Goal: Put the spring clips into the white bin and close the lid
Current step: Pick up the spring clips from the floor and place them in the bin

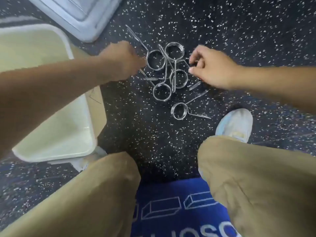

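Observation:
Several steel spring clips (171, 77) lie tangled on the dark speckled floor, and one more clip (172, 111) lies apart just below them. My left hand (122, 60) is curled at the left edge of the pile, fingers closed at the leftmost clip (164, 60) between its two handles. My right hand (211, 70) reaches in from the right, thumb and fingers pinched on a wire handle at the pile's right side. The white bin (90, 124) stands open at the left, partly under my left forearm. Its lid (73, 11) lies on the floor beyond it.
My knees in tan trousers fill the bottom of the view. A white shoe (236, 124) sits just right of the lone clip. A blue mat with white line drawings (171, 207) lies between my legs.

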{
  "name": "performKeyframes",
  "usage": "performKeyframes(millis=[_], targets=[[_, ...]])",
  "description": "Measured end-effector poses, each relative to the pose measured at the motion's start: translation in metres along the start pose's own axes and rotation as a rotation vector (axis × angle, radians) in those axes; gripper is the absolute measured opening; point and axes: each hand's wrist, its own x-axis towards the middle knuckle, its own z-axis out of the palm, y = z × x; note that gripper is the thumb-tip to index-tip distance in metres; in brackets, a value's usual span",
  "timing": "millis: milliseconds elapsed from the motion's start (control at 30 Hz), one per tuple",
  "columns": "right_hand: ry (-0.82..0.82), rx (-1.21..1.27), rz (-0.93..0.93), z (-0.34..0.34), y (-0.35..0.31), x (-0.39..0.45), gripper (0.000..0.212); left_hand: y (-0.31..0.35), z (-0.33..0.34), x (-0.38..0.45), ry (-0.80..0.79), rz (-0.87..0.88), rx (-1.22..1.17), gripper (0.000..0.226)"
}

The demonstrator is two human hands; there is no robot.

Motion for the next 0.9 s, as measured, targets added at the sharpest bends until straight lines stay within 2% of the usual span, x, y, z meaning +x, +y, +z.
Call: performKeyframes(millis=[100, 167, 267, 367, 467, 733, 900], targets=[[0.003, -0.144, -0.155, 0.012, 0.001, 0.015, 0.029, -0.003, 0.015, 0.019, -0.004, 0.039, 0.129, 0.052], [-0.006, -0.23, -0.181, 0.023, -0.001, 0.02, 0.032, -0.002, 0.029, 0.028, -0.03, 0.066, 0.218, 0.052], [0.036, -0.286, -0.214, 0.031, 0.001, 0.027, 0.033, 0.004, 0.041, 0.041, 0.073, 0.075, 0.367, 0.05], [0.099, -0.347, -0.286, 0.035, 0.001, 0.034, 0.036, 0.009, 0.044, 0.056, 0.116, 0.062, 0.336, 0.049], [0.108, -0.388, -0.277, 0.031, 0.002, 0.045, 0.033, 0.009, 0.038, 0.07, 0.14, 0.048, 0.351, 0.039], [0.061, -0.528, -0.327, 0.018, 0.001, 0.061, 0.021, 0.013, 0.026, 0.087, -0.038, 0.099, 0.626, 0.025], [0.048, -0.644, -0.394, 0.012, -0.003, 0.065, 0.017, 0.017, 0.017, 0.087, -0.05, 0.118, 0.641, 0.029]])
